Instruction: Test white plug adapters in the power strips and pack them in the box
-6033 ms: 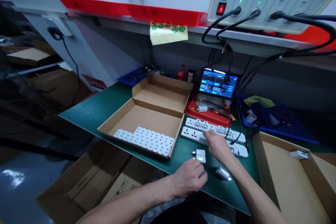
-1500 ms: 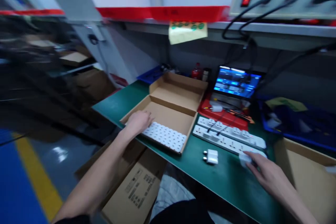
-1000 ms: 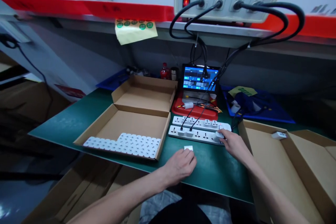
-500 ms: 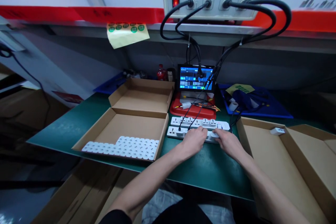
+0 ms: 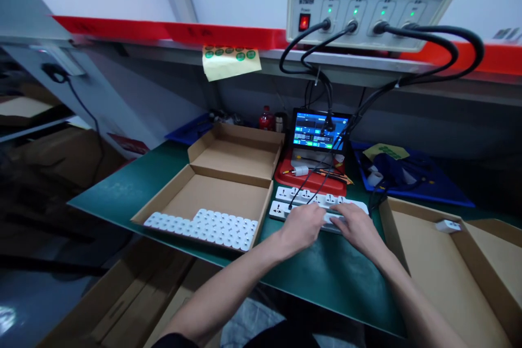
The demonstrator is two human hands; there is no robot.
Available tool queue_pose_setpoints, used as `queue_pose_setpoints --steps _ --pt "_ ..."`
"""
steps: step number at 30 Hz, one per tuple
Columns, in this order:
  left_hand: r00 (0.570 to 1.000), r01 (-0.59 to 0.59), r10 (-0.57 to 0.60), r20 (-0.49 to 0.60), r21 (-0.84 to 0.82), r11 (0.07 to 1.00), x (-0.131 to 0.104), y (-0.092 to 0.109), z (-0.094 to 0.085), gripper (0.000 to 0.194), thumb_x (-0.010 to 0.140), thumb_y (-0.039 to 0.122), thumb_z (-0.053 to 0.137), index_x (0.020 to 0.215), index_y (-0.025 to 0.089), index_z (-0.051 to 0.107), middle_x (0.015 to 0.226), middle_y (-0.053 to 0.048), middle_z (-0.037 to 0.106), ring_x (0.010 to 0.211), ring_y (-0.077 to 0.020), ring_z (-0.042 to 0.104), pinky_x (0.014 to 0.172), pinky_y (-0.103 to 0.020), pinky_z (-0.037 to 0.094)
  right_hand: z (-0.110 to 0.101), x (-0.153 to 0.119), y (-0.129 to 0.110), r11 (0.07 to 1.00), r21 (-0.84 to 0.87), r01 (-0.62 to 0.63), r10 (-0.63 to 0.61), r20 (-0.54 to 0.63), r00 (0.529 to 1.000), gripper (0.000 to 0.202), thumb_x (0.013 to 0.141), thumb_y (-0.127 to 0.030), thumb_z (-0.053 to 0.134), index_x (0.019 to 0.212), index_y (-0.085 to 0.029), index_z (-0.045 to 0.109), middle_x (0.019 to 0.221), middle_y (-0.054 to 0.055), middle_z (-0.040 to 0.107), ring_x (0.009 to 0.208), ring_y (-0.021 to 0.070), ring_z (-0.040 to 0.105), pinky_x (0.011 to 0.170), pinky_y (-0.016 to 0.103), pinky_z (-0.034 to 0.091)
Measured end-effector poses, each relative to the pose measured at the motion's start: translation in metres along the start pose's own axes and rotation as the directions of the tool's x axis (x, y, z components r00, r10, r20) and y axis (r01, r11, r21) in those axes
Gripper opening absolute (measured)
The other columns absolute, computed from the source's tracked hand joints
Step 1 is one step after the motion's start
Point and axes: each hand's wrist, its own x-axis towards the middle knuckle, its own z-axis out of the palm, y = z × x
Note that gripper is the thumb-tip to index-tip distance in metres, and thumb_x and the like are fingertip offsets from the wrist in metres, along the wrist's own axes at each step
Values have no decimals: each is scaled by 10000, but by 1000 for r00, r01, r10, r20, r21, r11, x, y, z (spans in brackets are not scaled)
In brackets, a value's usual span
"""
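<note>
Two white power strips [image 5: 278, 210] lie one behind the other on the green work surface. My left hand [image 5: 302, 227] is over the middle of the front strip, its fingers curled and pressed together; whatever they pinch is hidden. At the strip's right end is my right hand [image 5: 359, 228], thumb at the near side and fingers reaching over towards the rear power strip [image 5: 283, 193]. It appears to grip the front strip. A black cable with a plug [image 5: 290, 206] runs down to the front strip, left of my left hand.
To the left, an open cardboard box [image 5: 228, 187] holds rows of white plug-like pieces [image 5: 226, 228]. Another box [image 5: 424, 250] on the right holds one white piece [image 5: 447, 226]. Behind are a red tray [image 5: 281, 175], a lit screen [image 5: 318, 130] and hanging black cables [image 5: 362, 111].
The view has swung left, so the scene sits further right. My right fingers have shifted forward over the strip, with the thumb now apart from them. My left hand stays at the strip's middle.
</note>
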Motion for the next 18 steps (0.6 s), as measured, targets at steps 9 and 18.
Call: queue_pose_setpoints --steps 9,18 --pt "952 192 -259 -163 -343 920 -30 -86 -19 254 931 217 783 1174 216 709 906 -3 731 864 -208 692 802 -303 508 50 52 -61 967 248 -53 64 -34 997 109 972 -292 652 926 -220 721 941 74 780 912 266 700 856 385 508" --pt "975 113 -173 -142 -351 929 -22 -86 -20 112 972 135 666 896 186 731 951 -71 776 935 -230 710 876 -321 515 4 27 -23 904 399 -152 192 -62 979 262 958 -464 640 912 -233 754 865 59 802 797 249 700 768 354 494"
